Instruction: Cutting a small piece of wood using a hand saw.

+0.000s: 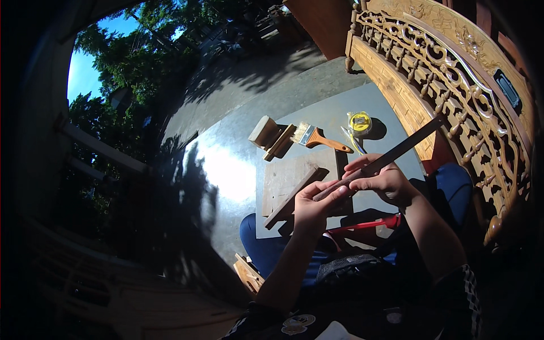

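Both my hands hold a long, narrow, flat dark strip (409, 144), slanting up to the right above my lap. It is browner at its lower left end; whether it is wood or metal I cannot tell. My left hand (315, 205) pinches that lower end between thumb and fingers. Farther up, my right hand (388, 184) grips the strip, thumb on the near side and fingers behind. Under my hands lies a square wooden board (282, 174), with a grooved wooden piece (294, 197) resting slantwise across it. A red tool (371, 223), partly hidden, lies nearer to me.
Past the board, a flat grey sheet (334, 110) carries a pale block-like brush (264, 132), a wooden-handled paintbrush (320, 139) and a yellow tape measure (360, 122). Carved wooden furniture (436, 73) stands close on the right, near the strip's far end. My bent knees flank the work.
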Available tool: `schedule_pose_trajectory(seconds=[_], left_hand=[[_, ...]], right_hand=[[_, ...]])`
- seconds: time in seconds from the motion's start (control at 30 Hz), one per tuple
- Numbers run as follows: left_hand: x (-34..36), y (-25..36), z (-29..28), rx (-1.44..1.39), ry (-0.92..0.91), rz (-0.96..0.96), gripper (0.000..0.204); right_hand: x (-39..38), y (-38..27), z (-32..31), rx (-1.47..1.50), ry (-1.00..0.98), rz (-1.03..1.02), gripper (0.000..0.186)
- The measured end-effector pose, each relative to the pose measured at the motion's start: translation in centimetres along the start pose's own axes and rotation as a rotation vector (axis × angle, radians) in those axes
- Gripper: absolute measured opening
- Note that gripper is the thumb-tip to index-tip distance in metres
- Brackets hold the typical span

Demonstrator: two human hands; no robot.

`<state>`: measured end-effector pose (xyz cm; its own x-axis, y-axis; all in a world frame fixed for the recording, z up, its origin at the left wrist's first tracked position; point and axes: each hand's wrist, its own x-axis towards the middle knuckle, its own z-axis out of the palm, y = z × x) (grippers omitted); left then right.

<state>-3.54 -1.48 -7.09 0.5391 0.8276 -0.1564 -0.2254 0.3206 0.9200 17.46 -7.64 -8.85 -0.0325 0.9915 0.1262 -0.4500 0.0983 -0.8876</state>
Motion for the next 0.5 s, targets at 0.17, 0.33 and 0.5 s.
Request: schedule_pose_trajectory(seconds=[0.17, 0.33, 0.5], left_hand=[[0.3, 0.1, 0.6, 0.14, 0.039, 0.041, 0.017], [0.2, 0.3, 2.3, 0.263, 0.047, 0.203, 0.019], [0.0, 0.6, 2.2, 0.503, 0.106, 0.334, 0.019]], right_hand=[[0.1, 0.0, 0.1, -0.031, 0.098, -0.043, 0.023], [0.2, 0.2, -0.8, 0.02, 0.125, -0.036, 0.023], [1.4, 1.2, -0.4, 0.208, 0.121, -0.036, 0.016]])
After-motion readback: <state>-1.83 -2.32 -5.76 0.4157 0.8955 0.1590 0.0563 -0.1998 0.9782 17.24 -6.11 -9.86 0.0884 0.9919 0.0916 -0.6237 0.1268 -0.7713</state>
